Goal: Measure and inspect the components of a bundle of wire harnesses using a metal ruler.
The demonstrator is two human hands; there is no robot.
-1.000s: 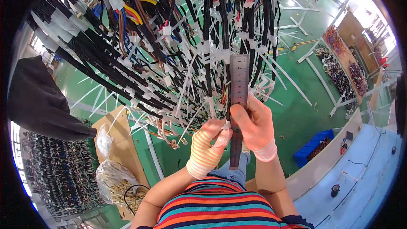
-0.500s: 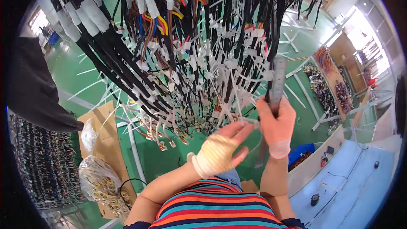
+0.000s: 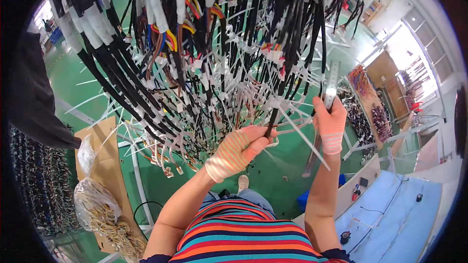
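Note:
In front of me hangs a thick bundle of black-wrapped cables (image 3: 114,75) with white sleeves, small connectors and white cable ties sticking out. My left hand (image 3: 236,152), in a striped glove, is closed with thumb and fingers around the lower end of one black cable (image 3: 271,122). White cable ties (image 3: 306,142) stick out beside that cable. To the right, my gloved right hand (image 3: 330,122) grips a metal ruler (image 3: 333,75), held nearly upright. Its upper part shows above the fingers, and a blurred lower part hangs below the hand.
At the left, a cardboard sheet (image 3: 105,153) carries a clear plastic bag (image 3: 92,199) and yellowish wires (image 3: 117,234). Dark cloth (image 3: 36,92) hangs at the far left. A blue-topped table (image 3: 390,219) stands at lower right. Racks with wires (image 3: 363,83) are beyond on the green floor.
My left hand has gone from loosely spread to closed around a black cable end. My right hand has shifted right and slightly up with the ruler, away from the left hand.

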